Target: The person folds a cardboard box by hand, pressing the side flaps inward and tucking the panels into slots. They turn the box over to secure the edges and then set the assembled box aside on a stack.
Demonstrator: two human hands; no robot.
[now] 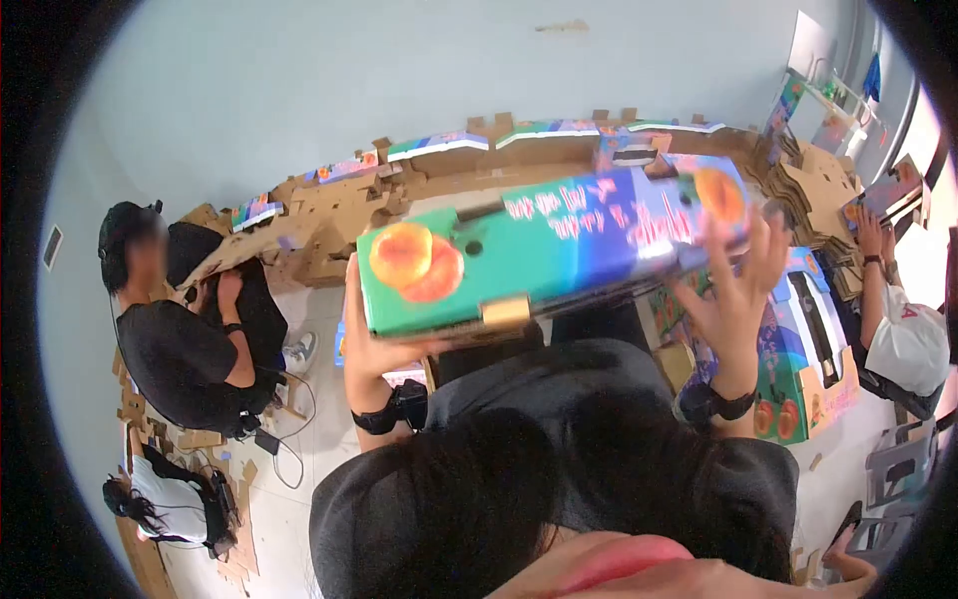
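Observation:
A long printed cardboard fruit box, green at one end and blue-purple at the other, is held up tilted in front of my chest. Peaches and white lettering decorate its face, and a small tan cardboard tab sticks out at its lower edge. My left hand grips the box's left end from below, its fingers partly hidden. At the right end, my right hand has its fingers spread, overlapping the purple corner and slightly blurred.
A finished-looking peach box with a black handle slot stands at the right. Flat cardboard and printed pieces line the wall. One person sits at left, another lower left, and a third handles cardboard at right.

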